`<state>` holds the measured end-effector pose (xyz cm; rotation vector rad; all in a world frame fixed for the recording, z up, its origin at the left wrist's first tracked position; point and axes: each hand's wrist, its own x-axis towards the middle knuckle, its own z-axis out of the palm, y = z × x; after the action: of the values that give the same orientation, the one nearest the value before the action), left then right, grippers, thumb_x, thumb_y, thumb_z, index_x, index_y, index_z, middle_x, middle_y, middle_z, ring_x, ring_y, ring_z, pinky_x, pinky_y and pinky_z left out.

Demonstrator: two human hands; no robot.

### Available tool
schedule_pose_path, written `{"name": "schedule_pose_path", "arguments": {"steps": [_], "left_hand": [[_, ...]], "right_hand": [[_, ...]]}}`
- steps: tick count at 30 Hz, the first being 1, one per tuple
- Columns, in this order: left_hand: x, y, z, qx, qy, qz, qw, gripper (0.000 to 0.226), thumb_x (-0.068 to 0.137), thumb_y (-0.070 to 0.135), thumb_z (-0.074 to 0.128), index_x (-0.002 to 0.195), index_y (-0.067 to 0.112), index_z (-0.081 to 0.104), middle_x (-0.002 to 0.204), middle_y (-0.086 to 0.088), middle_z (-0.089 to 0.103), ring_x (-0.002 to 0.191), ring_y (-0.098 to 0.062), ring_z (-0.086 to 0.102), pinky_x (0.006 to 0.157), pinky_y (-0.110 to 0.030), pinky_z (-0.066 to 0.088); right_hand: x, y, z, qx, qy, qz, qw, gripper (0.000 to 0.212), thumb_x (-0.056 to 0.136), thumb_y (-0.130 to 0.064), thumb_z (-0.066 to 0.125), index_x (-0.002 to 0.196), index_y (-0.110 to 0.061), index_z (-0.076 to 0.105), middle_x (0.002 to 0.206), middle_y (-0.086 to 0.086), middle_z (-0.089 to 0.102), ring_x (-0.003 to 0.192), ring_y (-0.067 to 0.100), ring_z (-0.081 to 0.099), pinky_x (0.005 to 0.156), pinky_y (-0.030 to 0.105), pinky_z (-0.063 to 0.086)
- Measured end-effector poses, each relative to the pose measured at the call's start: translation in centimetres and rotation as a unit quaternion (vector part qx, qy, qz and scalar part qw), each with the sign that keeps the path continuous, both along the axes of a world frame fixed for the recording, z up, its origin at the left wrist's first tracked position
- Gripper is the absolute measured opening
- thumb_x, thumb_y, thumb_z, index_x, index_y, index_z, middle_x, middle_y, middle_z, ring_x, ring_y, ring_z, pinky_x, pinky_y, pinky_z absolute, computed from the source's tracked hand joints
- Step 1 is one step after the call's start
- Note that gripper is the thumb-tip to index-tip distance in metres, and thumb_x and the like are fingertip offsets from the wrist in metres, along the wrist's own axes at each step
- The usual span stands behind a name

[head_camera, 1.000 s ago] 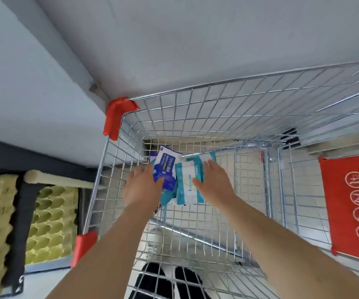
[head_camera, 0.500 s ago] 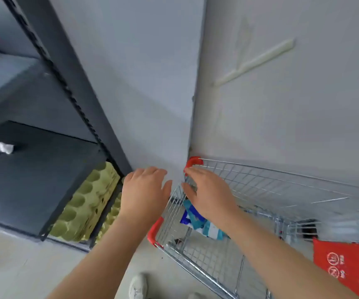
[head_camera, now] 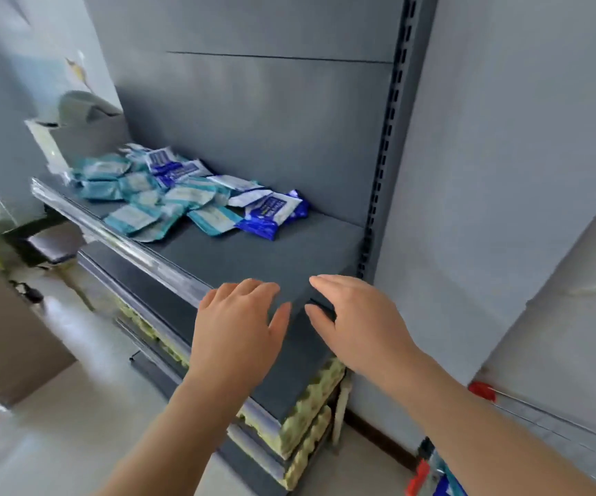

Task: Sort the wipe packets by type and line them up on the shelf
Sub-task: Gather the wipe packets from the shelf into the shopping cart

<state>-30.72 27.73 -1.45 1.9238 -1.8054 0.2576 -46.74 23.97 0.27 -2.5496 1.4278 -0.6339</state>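
A loose pile of wipe packets lies on the left half of the dark grey shelf (head_camera: 239, 259). Several are teal-and-white packets (head_camera: 130, 216); others are dark blue packets (head_camera: 271, 213), mixed in at the pile's right end and back. My left hand (head_camera: 235, 327) and my right hand (head_camera: 350, 320) hover side by side over the shelf's bare right front corner, palms down, fingers spread, holding nothing. Both hands are well short of the pile.
A metal rail (head_camera: 121, 241) runs along the shelf's front edge. A slotted upright (head_camera: 386, 145) stands at the shelf's right end against a grey wall. Yellow egg trays (head_camera: 307, 420) fill the shelf below. The cart's red corner (head_camera: 482, 392) shows at lower right.
My hands left the packets in the cart and came up empty. My view swung from the cart up and left to the shelf, where both hands now hover.
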Motion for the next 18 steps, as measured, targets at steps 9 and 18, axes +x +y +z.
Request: {"name": "schedule_pose_path", "arguments": {"steps": [9,18], "left_hand": [[16.8,-3.1,3.6,0.022,0.005,0.023,0.999,0.039,0.094,0.047,0.048,0.126,0.027,0.060,0.122,0.005,0.065,0.113,-0.022,0.057,0.098,-0.036,0.039],[23.7,-16.4,3.1,0.101,0.012,0.016,0.995,0.044,0.094,0.049,0.046,0.129,0.023,0.054,0.124,-0.003,0.059,0.114,-0.028,0.053,0.089,-0.039,0.044]], "right_hand": [[15.6,-3.3,3.6,0.019,-0.031,-0.037,0.999,0.049,0.096,-0.041,0.048,0.142,-0.024,0.044,0.141,-0.009,0.050,0.119,0.011,0.052,0.097,0.027,0.040],[19.1,-14.8,2.0,0.033,-0.021,-0.187,0.982,0.044,0.094,-0.048,0.046,0.125,-0.019,0.055,0.130,-0.001,0.057,0.116,0.021,0.052,0.085,0.033,0.045]]}}
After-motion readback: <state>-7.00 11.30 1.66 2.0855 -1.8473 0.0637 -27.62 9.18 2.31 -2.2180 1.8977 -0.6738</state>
